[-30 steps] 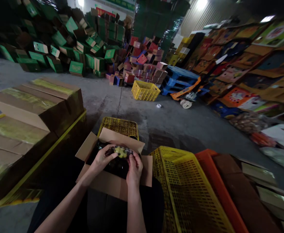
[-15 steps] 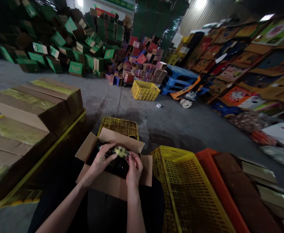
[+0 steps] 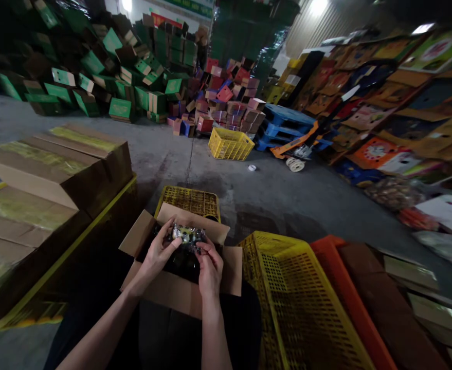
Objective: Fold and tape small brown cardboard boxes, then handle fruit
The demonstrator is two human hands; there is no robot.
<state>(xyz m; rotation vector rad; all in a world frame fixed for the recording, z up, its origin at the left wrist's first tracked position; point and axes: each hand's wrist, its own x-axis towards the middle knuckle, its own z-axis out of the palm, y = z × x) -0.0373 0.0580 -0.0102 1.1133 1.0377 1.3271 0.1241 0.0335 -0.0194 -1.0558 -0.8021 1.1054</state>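
Note:
A cardboard box (image 3: 174, 297) with its flaps folded out sits open in front of me, dark inside. Above its opening, a yellow-green item with dark spots in shiny clear plastic wrap (image 3: 187, 234) is between my hands; its exact kind is hard to make out. My left hand (image 3: 158, 255) is closed around its left side, the thumb pressed on the front. At the other end, my right hand (image 3: 210, 264) pinches the wrap between thumb and fingers. What lies deeper in the box is too dark to tell.
Yellow crates stand behind the box (image 3: 190, 195) and to its right (image 3: 303, 288), with an orange crate (image 3: 349, 288) beyond. Taped cartons (image 3: 56, 164) are stacked at left. Farther off are a yellow crate (image 3: 230, 145), blue pallets (image 3: 283, 126), a pallet jack (image 3: 301, 141) and heaped green boxes (image 3: 120, 108).
The wrapped item has turned in my hands, and more crinkled plastic now shows over it. My right hand has shifted slightly left and up. The box stays in place.

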